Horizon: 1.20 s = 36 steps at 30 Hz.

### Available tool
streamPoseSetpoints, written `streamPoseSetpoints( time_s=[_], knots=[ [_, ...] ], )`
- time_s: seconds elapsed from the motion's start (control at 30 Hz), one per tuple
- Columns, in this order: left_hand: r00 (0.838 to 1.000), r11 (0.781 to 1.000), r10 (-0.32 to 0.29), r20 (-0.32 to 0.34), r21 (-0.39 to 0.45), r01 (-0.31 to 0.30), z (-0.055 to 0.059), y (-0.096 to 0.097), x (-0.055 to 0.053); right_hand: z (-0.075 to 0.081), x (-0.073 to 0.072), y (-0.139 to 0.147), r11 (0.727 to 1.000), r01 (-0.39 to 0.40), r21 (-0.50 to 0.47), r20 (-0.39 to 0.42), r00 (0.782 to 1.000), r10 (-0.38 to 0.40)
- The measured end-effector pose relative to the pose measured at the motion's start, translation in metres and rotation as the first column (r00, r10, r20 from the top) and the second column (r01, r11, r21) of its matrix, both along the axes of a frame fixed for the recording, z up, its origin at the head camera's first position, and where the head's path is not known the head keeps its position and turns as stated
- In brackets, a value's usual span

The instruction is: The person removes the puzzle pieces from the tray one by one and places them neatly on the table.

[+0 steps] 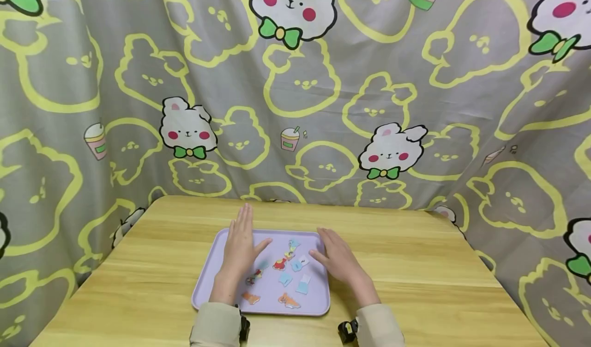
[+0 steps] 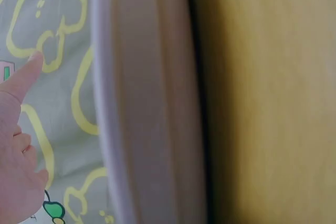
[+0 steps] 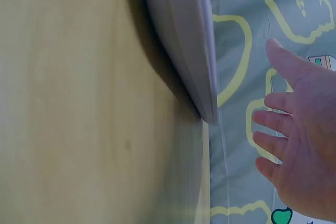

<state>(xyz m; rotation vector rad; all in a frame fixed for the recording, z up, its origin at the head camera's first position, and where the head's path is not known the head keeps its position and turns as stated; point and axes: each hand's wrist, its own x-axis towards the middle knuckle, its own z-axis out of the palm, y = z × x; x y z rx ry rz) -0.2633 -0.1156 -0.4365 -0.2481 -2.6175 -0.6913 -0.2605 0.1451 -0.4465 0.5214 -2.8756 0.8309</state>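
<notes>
A lilac tray [image 1: 268,238] lies on the wooden table, with several small flat cut-out pieces scattered over it. My left hand [image 1: 237,249] is held over the tray's left part, fingers straight and thumb spread toward the middle. By the right rim is my right hand [image 1: 340,258], its fingers extended and its thumb reaching over the tray edge. Neither hand holds anything. Between them lie a red and yellow piece [image 1: 279,264] and light blue pieces [image 1: 284,279]. Two orange pieces [image 1: 289,301] sit near the front rim. The right wrist view shows the right palm [image 3: 310,145] with fingers apart.
The wooden table [image 1: 411,270] extends on both sides of the tray. Behind it hangs a grey curtain [image 1: 323,126] with rabbit prints, which also runs along both sides. Dark straps with small devices [image 1: 348,331] are worn on the wrists.
</notes>
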Motion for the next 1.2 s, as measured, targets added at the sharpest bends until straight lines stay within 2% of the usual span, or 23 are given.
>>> streamPoseSetpoints(
  time_s=[0.5, 0.6, 0.77, 1.03, 1.2],
  knots=[
    [0.998, 0.995, 0.024, -0.050, 0.093, -0.020, 0.000, -0.020, 0.004, -0.002, 0.006, -0.017, 0.996, -0.082, 0.029, 0.025, 0.996, 0.082],
    [0.999, 0.993, 0.031, -0.025, 0.117, -0.028, 0.000, -0.027, 0.003, -0.002, 0.007, -0.019, 0.995, -0.093, 0.046, 0.035, 0.995, 0.091],
    [0.998, 0.983, 0.041, 0.053, 0.175, -0.049, 0.000, -0.038, 0.004, -0.004, 0.005, -0.022, 0.991, -0.109, 0.078, 0.043, 0.993, 0.106],
    [0.988, 0.968, 0.060, 0.142, 0.234, -0.092, -0.002, -0.056, 0.007, -0.005, 0.004, -0.025, 0.983, -0.136, 0.121, 0.037, 0.991, 0.132],
    [0.985, 0.967, 0.072, 0.156, 0.230, -0.107, -0.004, -0.066, 0.011, -0.005, 0.005, -0.027, 0.979, -0.133, 0.152, 0.034, 0.991, 0.129]
  ],
)
